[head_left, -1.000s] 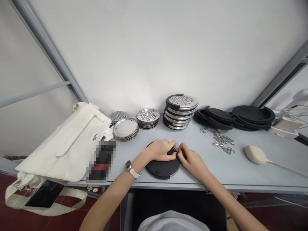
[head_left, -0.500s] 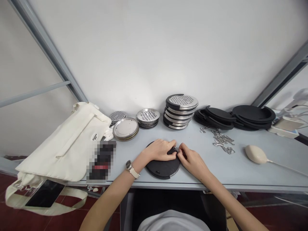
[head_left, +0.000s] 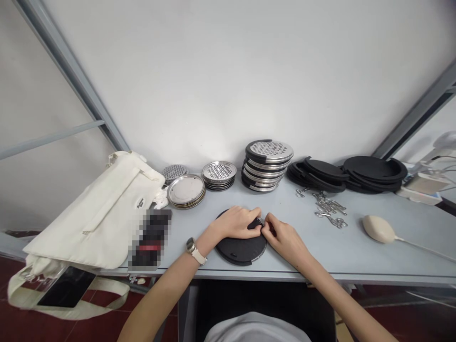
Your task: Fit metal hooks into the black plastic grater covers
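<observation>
A black round disc (head_left: 240, 249) lies on the table near its front edge, with a thin silvery rim showing at its lower right. My left hand (head_left: 238, 222) is closed on the disc's upper part, thumb and fingers pinching a black piece at its edge. My right hand (head_left: 285, 238) has its fingertips pressed together at the same edge, against a small metal clasp (head_left: 261, 221). Fingers partly cover the clasp, so how it joins the disc is hidden. Similar small metal clasps (head_left: 329, 206) lie loose in a pile to the right.
Behind the hands stand a stack of black-edged metal graters (head_left: 272, 151), grater plates (head_left: 219, 172) and plain metal discs (head_left: 185, 189). Black round covers (head_left: 370, 168) are piled at the back right. A beige rounded object (head_left: 378, 229) lies at right, a white bag (head_left: 103, 213) at left.
The right fingertips have shifted very slightly at the disc's edge. Otherwise both hands and the disc keep their places.
</observation>
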Motion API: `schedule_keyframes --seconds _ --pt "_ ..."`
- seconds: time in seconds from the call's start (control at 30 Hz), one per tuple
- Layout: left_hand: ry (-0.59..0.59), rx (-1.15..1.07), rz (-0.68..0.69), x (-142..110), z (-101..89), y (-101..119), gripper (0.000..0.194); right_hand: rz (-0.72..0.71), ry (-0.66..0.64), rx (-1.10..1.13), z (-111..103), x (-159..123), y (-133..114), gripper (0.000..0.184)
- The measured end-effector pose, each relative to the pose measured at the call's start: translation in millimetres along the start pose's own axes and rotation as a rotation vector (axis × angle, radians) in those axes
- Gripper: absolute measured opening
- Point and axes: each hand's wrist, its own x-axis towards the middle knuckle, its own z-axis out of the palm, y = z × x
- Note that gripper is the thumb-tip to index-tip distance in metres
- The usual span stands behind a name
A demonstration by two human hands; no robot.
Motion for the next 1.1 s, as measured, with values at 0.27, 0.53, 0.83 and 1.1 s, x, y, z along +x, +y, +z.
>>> schedule_keyframes --seconds 0.27,0.53,0.83,1.1 --pt "-0.013 -0.006 -0.015 0.5 -0.7 1.0 0.020 -0.015 0.012 -0.057 0.0 -0.6 -1.7 0.015" --pt "0.011 0.017 -0.001 0.3 -2.7 1.7 0.018 -0.031 0.038 -0.109 2.5 -0.6 0.3 0.014" --pt "0.016 0.031 0.001 0.3 -1.4 1.7 0.019 -0.029 0.042 -0.116 3.8 -0.9 0.8 0.014" --pt "0.035 0.047 0.026 -0.2 -1.8 1.2 0.019 -0.030 0.048 -0.122 4.7 -1.2 2.7 0.014"
